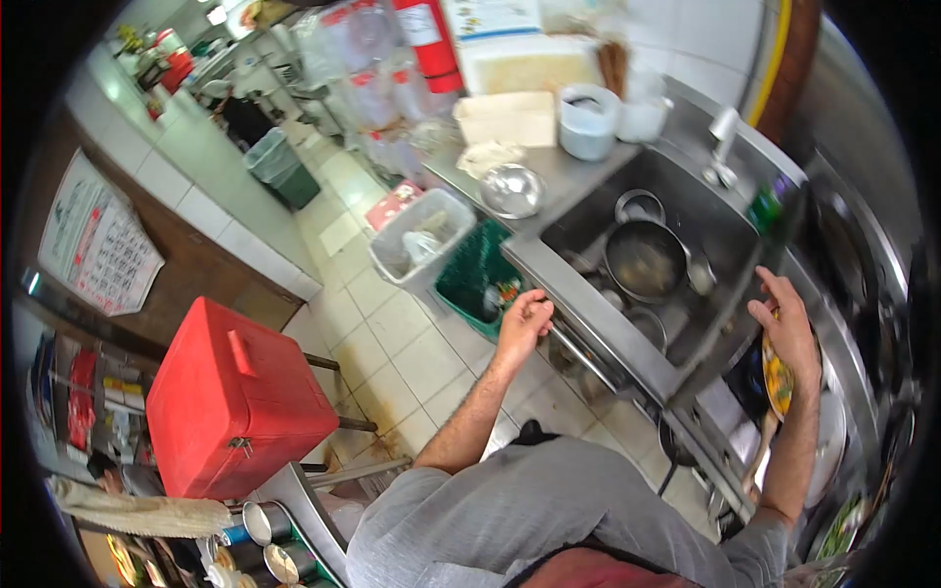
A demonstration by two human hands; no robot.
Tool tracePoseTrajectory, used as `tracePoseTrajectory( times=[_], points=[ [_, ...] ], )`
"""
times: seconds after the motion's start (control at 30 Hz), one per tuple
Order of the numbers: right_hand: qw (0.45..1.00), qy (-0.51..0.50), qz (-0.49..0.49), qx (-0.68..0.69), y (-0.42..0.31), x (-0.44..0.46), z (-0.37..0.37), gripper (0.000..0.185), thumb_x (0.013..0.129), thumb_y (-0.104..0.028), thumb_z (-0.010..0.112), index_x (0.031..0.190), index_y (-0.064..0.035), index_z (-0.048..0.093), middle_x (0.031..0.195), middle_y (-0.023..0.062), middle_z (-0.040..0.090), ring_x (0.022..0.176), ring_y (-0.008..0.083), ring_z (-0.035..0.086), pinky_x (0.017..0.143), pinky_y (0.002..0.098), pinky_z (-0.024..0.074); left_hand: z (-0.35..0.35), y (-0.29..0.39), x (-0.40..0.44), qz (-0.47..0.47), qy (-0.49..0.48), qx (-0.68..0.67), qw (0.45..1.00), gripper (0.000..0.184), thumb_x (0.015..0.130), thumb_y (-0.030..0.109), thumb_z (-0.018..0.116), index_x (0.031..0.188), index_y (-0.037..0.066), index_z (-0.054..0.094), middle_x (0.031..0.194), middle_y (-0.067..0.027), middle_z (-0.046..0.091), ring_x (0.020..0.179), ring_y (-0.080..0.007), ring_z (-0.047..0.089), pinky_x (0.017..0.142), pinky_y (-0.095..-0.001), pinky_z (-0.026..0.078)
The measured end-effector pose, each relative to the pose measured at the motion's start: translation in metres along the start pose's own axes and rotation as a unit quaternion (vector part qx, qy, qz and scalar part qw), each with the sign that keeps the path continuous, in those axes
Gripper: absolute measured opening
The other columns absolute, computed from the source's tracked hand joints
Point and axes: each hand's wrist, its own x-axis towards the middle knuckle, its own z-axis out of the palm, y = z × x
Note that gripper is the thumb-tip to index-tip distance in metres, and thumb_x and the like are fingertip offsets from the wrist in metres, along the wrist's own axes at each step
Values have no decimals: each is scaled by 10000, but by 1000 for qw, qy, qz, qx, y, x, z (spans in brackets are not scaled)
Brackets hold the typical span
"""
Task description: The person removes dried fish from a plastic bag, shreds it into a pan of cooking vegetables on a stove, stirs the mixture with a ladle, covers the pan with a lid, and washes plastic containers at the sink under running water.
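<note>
Head view. Left hand (526,321): fingers curled, thumb close; could not tell whether anything was pinched. Sink (588,306), between hands: held dark pan (647,260), murky contents, judged not yet cleared. Yellow food (780,387): lay below right hand (790,328); looked prepared, stage unclear. Right fingers: partly spread, nothing seen in grasp. Around: calendar (98,235) hung; red box (245,402), grey bin (402,250), green bin (456,294) stood; bowl (512,191) sat on counter. In way: sink edge, between left hand and pan.
</note>
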Motion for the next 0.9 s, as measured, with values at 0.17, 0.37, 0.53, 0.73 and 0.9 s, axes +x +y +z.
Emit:
tracePoseTrajectory(
  times=[0.17,0.37,0.53,0.73,0.9],
  points=[
    [991,-109,39,-69,43,148,30,484,727,-105,665,1178,-4,521,771,118,565,712,220,547,674,322,440,-45,10,69,-6,59,-20,998,502,875,203,575,1280,14,347,965,-51,545,688,-110,560,622,-250,484],
    [973,-35,220,53,181,258,108,513,814,-219,629,1265,-47,456,754,110,581,492,156,528,430,310,391,-66,15,164,-5,165,-82,983,772,842,278,609,1372,16,112,1202,-151,406,873,-227,557,642,-347,516],
    [916,61,362,160,290,295,157,639,818,-348,604,1346,-94,349,1021,99,573,591,132,536,383,272,368,-48,27,232,-21,155,-56,986,802,842,265,606,1382,19,67,1209,-182,410,897,-265,549,663,-354,519],
    [841,247,420,236,358,328,172,762,800,-536,554,1381,-123,283,1242,145,471,958,277,545,593,334,489,8,17,287,1,159,-96,983,858,818,208,644,1402,32,41,1314,-195,302,999,-280,524,774,-347,485],
    [752,188,349,526,391,344,177,727,803,-630,481,1298,-106,383,1120,178,537,846,252,611,687,344,496,75,16,277,263,250,321,875,583,819,202,633,1290,4,351,1170,-138,412,966,-221,464,832,-347,383]
  ],
)
